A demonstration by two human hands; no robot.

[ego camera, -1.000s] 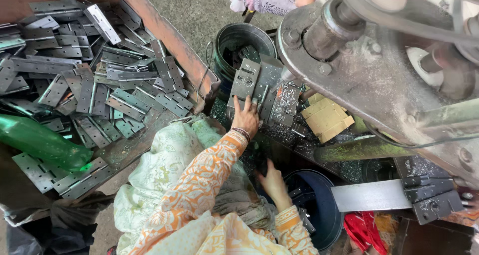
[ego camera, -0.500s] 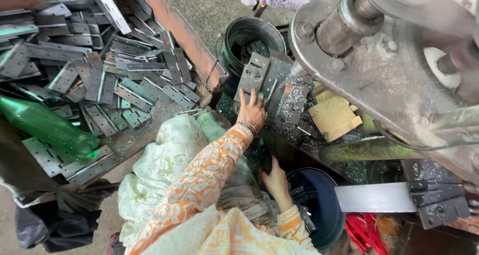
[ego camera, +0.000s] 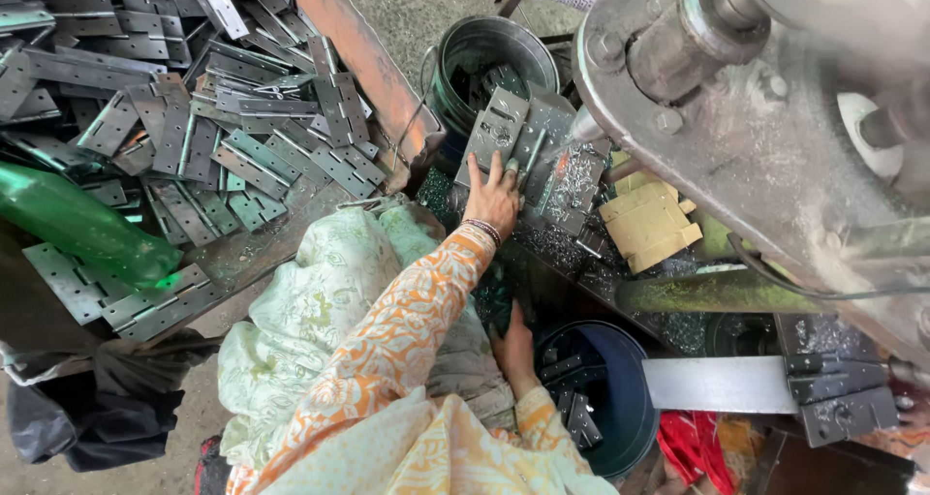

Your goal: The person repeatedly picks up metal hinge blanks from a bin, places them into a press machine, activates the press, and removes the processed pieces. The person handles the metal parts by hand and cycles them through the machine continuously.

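Your left hand (ego camera: 494, 197) presses a metal hinge plate (ego camera: 496, 132) at the machine.
Fingers lie spread flat on it; it looks stiff, heavy, sharp-edged: grip its long sides. Your right hand (ego camera: 513, 345), beside the blue tub (ego camera: 620, 398), I cannot tell.

Even, soft daylight, no hard shadows. Dim under the press (ego camera: 775, 137) at 4-5 o'clock. Mild glare on the green bottle (ego camera: 77, 226) at 9. Machine at 1-2 o'clock blurred; edges slightly bowed.
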